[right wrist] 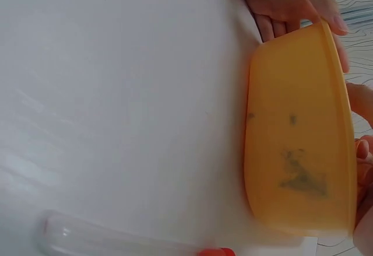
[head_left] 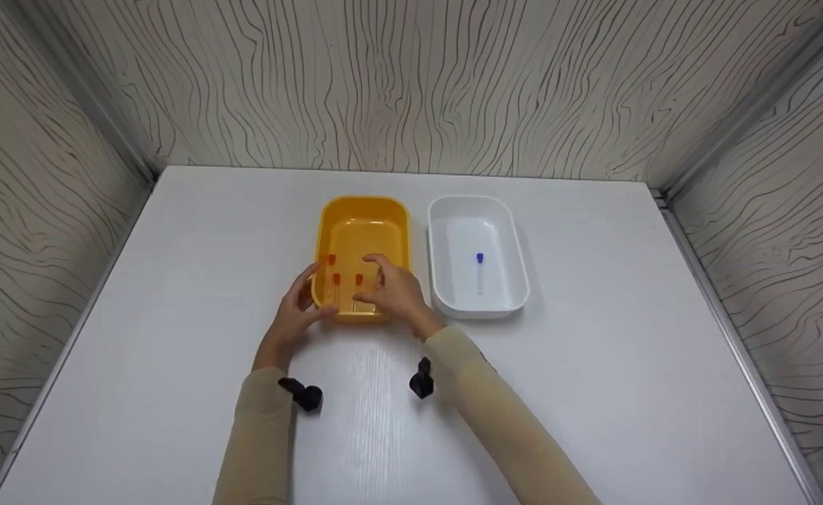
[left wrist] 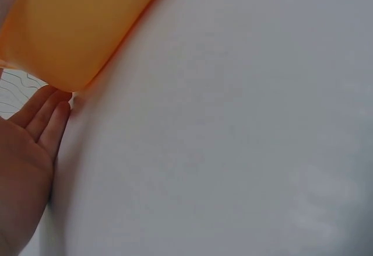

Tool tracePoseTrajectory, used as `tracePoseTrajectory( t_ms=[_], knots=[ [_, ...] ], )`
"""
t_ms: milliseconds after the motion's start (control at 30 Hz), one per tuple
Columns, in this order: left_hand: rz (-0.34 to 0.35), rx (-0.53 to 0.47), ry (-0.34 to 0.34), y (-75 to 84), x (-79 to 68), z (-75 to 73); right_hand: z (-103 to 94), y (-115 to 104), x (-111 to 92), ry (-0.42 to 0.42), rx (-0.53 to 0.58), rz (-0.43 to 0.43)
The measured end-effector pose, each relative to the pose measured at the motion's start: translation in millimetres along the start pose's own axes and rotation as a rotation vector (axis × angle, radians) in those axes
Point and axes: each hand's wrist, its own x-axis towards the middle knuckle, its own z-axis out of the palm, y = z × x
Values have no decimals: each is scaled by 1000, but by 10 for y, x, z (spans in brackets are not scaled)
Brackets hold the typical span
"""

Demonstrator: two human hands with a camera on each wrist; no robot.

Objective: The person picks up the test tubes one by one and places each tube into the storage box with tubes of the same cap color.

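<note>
The yellow tray (head_left: 367, 208) holds several clear tubes with red caps, among them a red-capped tube (head_left: 359, 279) under my right hand (head_left: 402, 291). That hand reaches in over the front right rim, thumb and forefinger apart with a gap between them. At the front left corner my left hand (head_left: 290, 319) holds the tray, thumb at the front rim and fingers along the outer left side. Its fingers (left wrist: 44, 116) meet the tray's outer wall in the left wrist view. Another clear tube with a red cap (right wrist: 217, 252) lies on the table by my right wrist.
To the right stands a white tray (head_left: 439, 277) with one blue-capped tube (head_left: 480, 259) lying in it. Both trays rest on a white table (head_left: 593, 315). Wood-patterned walls (head_left: 397, 84) enclose its back and sides.
</note>
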Motion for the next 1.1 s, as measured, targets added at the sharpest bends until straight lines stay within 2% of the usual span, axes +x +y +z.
tracePoseTrajectory(
  t_ms=[133, 367, 467, 833, 1100],
  knots=[
    [-2, 0, -4, -14, 3, -1, -55, 36, -41, 22, 105, -66],
    [-23, 3, 9, -1, 3, 6, -148, 63, -124, 109, 166, -170],
    [-23, -2, 16, 6, -8, 14, -178, 91, -192, 117, 201, -212],
    [-29, 4, 26, 27, -24, 24, -258, 209, -482, 120, 286, -265],
    [-16, 17, 20, 12, -3, 17, -331, 272, -656, 68, 316, -269]
  ],
)
